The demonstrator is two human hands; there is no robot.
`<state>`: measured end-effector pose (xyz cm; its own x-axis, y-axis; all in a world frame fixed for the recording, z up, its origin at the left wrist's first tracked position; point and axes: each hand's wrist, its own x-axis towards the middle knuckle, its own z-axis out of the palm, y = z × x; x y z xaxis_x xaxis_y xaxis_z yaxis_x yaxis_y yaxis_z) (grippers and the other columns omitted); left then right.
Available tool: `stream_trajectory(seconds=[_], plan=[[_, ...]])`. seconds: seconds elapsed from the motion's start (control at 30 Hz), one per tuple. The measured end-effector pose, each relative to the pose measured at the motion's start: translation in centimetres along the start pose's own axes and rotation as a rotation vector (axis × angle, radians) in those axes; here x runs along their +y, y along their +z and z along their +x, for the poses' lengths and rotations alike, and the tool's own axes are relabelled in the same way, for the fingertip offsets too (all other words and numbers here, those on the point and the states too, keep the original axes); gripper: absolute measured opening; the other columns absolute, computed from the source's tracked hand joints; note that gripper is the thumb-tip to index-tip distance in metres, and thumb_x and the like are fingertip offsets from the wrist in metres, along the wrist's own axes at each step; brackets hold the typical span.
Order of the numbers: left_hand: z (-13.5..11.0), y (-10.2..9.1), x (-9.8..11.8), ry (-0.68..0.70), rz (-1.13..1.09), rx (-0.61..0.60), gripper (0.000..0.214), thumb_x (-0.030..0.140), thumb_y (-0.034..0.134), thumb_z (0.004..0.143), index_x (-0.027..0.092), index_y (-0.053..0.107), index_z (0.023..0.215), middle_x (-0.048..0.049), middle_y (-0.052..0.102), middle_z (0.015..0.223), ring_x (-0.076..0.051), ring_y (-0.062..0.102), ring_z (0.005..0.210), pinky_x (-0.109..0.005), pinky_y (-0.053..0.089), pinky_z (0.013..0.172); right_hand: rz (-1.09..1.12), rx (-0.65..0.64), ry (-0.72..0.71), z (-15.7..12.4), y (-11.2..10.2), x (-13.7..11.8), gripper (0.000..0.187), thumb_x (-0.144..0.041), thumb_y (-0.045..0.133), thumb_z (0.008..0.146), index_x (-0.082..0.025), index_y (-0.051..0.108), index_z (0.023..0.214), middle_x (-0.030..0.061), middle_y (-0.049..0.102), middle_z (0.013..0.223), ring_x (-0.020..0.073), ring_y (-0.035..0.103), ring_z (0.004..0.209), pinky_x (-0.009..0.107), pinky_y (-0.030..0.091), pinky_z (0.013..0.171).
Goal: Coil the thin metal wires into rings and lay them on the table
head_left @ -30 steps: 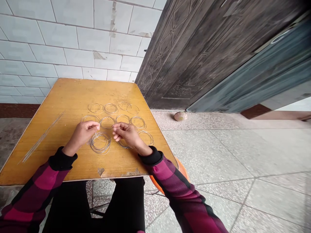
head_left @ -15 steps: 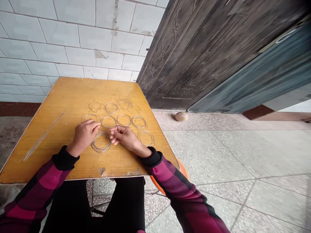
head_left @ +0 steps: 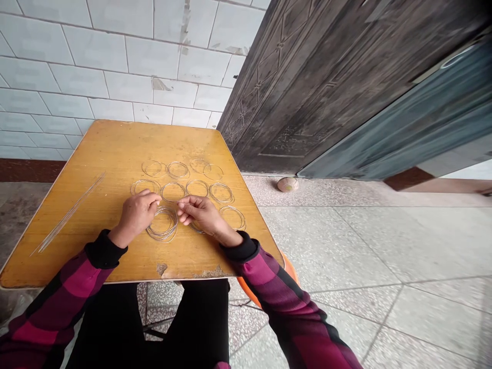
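Note:
A coil of thin silver wire [head_left: 162, 225] lies on the wooden table [head_left: 115, 148] between my hands. My left hand [head_left: 137, 213] is curled, its fingertips pinching the coil's upper left edge. My right hand [head_left: 200, 212] is also closed, thumb and fingers pinching the wire at the coil's upper right. Several finished wire rings [head_left: 184, 180] lie in rows just beyond my hands. One more ring [head_left: 234, 218] sits to the right of my right hand.
A bundle of straight wire rods [head_left: 65, 218] lies diagonally on the table's left side. A tiled wall stands behind the table and a dark door to the right. A small ball [head_left: 287, 184] rests on the floor by the door. An orange stool edge [head_left: 249, 287] shows under my right arm.
Both hands have shifted slightly over the coil, the left fingers now closing down on its edge. The coil stays in nearly the same spot.

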<state>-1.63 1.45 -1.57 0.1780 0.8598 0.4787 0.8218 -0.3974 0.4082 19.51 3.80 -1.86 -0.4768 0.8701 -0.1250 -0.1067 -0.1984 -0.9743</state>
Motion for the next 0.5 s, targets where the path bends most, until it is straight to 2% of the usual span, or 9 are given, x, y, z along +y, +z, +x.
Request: stream_trajectory(seconds=[0.13,0.23,0.4,0.5], plan=[[-0.2,0.6,0.1,-0.038,0.045,-0.120,0.021,0.015,0.051,0.089,0.020,0.071,0.084,-0.0046,0.072,0.086,-0.018,0.065,0.077,-0.030,0.047,0.069,0.004,0.041,-0.016,0.3,-0.6,-0.4,0.039,-0.047,0.083,0.070,-0.017,0.065,0.087,-0.0015,0.068,0.069,0.0081,0.063,0.051,0.021,0.053,0.051],[-0.3,0.5,0.2,-0.041,0.162,-0.160,0.022,0.016,0.051,0.089,0.019,0.071,0.082,-0.0068,0.072,0.085,-0.021,0.065,0.079,-0.033,0.046,0.070,0.001,0.057,-0.027,0.3,-0.8,-0.6,0.040,-0.048,0.083,0.068,-0.017,0.065,0.086,-0.0016,0.068,0.069,0.0087,0.063,0.051,0.022,0.052,0.050],[-0.1,-0.1,0.2,0.000,0.273,-0.095,0.021,0.018,0.051,0.089,0.018,0.071,0.081,-0.0101,0.070,0.088,-0.026,0.063,0.086,-0.038,0.046,0.078,-0.029,0.104,-0.072,0.3,-1.3,-1.0,0.035,-0.045,0.081,0.072,-0.017,0.066,0.086,-0.0010,0.068,0.070,0.0087,0.063,0.054,0.021,0.051,0.050],[0.4,-1.3,-0.7,-0.006,0.306,-0.058,0.022,0.017,0.051,0.088,0.019,0.071,0.082,-0.0100,0.070,0.088,-0.026,0.063,0.087,-0.038,0.047,0.078,-0.032,0.136,-0.096,0.2,-1.5,-1.3,0.034,-0.045,0.080,0.073,-0.018,0.065,0.085,-0.0016,0.067,0.068,0.0078,0.061,0.053,0.020,0.050,0.048]])
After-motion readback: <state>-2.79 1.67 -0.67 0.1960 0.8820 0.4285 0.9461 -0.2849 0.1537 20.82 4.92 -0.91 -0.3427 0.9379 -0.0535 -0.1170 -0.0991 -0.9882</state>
